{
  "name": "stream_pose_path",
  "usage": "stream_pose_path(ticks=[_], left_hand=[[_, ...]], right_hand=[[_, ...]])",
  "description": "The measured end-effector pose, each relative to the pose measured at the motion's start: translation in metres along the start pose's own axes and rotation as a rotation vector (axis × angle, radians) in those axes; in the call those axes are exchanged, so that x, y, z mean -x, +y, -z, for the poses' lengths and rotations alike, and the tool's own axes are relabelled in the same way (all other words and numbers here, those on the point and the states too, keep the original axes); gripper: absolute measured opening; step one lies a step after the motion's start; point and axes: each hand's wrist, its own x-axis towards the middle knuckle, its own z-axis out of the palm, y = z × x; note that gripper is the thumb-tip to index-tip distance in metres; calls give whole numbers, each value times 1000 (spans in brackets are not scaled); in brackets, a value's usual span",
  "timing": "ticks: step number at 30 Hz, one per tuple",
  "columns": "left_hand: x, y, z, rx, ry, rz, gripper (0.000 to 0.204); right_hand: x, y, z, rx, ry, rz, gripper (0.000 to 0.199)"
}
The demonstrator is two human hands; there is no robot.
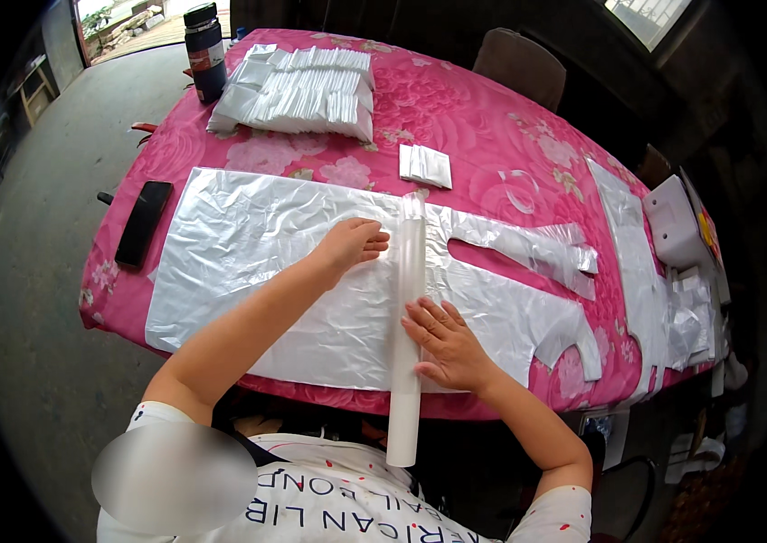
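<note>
Head view, looking down on a desk covered with a pink flowered cloth.

A large clear plastic bag lies spread flat across the near part of the desk, its handle loops pointing right. A long white tube lies across the bag, running from mid-desk to past the near edge, where its end overhangs toward the person.

Left hand: open, palm down, fingers flat on the bag just left of the tube, fingertips at or near its side. It grips nothing.

Right hand: open, fingers spread, pressed flat on the bag just right of the tube's lower half, fingertips touching the tube. It grips nothing either.

Around:
- Phone, black, on the left edge of the desk, just beside the bag.
- Stack of folded white bags at the far side.
- Dark bottle at the far left corner, beside the stack.
- Small folded packet beyond the tube's far end.
- More plastic sheets and a white box on the right edge.
- Chair at the far side.
</note>
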Motion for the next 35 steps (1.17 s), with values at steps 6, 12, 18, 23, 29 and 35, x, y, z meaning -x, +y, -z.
stream_pose_path(ticks=[6,12,18,23,29,35], left_hand=[[86,20,78,-128,106,-99,35],[204,-2,148,-252,264,-87,30],[285,-47,164,-163,354,-22,29],[303,-65,145,-230,422,-32,41],[306,-60,141,-719,610,45,81],[300,-70,157,-453,472,171,81]], right_hand=[[-111,-89,-20,-452,-132,370,62],[-153,-97,-3,-605,108,435,41],[-193,-79,-42,-114,34,457,52],[-261,-125,-77,-132,7,500,52],[-309,-188,-111,-127,250,175,42],[-307,-196,-134,-493,520,-232,69]])
